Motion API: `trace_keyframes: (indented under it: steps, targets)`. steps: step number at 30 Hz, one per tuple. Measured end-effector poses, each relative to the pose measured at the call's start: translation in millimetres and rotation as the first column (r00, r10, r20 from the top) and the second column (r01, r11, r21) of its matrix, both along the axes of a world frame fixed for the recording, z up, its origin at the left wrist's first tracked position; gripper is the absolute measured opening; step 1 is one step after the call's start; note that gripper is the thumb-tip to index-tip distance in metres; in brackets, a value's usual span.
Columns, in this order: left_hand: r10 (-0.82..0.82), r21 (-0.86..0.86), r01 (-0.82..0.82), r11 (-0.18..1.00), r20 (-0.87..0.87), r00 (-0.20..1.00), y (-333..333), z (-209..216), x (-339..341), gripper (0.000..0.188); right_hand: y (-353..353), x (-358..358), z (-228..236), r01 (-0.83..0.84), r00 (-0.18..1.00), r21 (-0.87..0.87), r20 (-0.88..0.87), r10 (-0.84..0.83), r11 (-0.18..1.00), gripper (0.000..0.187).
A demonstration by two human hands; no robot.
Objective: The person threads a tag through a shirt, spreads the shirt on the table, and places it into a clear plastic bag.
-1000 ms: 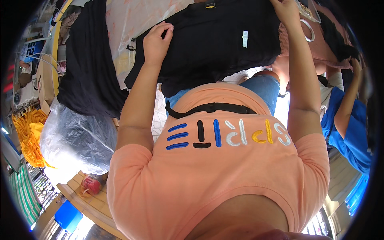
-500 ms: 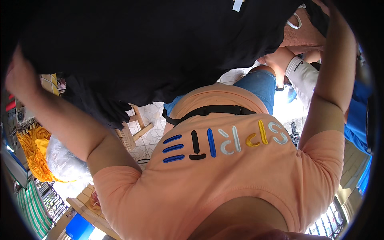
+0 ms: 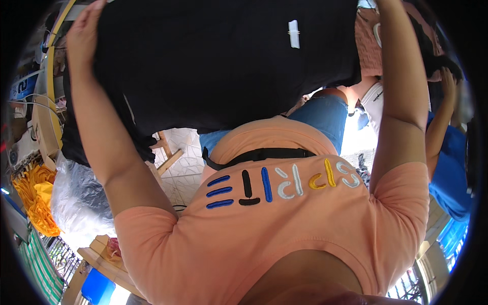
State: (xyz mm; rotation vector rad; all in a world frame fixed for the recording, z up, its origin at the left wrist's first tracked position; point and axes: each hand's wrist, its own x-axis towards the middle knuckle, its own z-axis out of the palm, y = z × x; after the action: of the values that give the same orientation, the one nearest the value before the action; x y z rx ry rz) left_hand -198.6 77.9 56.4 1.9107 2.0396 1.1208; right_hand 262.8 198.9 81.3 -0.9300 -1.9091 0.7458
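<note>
One black cloth [image 3: 218, 66] spreads out beyond the strap [image 3: 264, 153], left hand [image 3: 83, 39] at its left edge, pinching or not I can't tell, right hand out of frame, and even, gentle tension should keep it smooth.

garment [image 3: 213, 66] before torso [image 3: 284, 218] | strip [image 3: 294, 34] on garment, right of centre | plastic bag [image 3: 81, 193] left of torso | cloth bundle [image 3: 34, 198] left of plastic bag | co-worker [image 3: 450, 170] far right

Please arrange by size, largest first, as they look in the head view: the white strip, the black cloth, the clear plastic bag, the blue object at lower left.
1. Black cloth
2. Clear plastic bag
3. Blue object
4. White strip
</note>
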Motion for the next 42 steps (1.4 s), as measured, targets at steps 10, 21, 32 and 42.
trace_keyframes:
  steps: [10, 21, 32, 42]
  targets:
    - [0.157, -0.020, -0.156, 0.988, 0.183, 0.970, 66, -76, 25, 0.029, 74, -12, -102, 0.071, 0.997, -0.129, 0.029, -0.068, 0.989, 0.016]
    - [0.169, -0.314, -0.176, 0.933, -0.050, 0.984, 76, -159, -20, 0.043, 64, -26, -128, 0.135, 0.944, -0.185, 0.322, -0.070, 0.973, 0.011]
    - [0.038, -0.055, -0.052, 0.997, -0.233, 0.972, 49, -113, 60, 0.038, 19, -23, -76, 0.175, 0.870, 0.368, 0.376, -0.319, 0.913, 0.013]
    - [-0.103, -0.214, 0.027, 0.977, -0.352, 0.930, 29, -156, 69, 0.067, -14, -14, -114, 0.287, 0.613, 0.160, 0.727, -0.309, 0.944, 0.060]
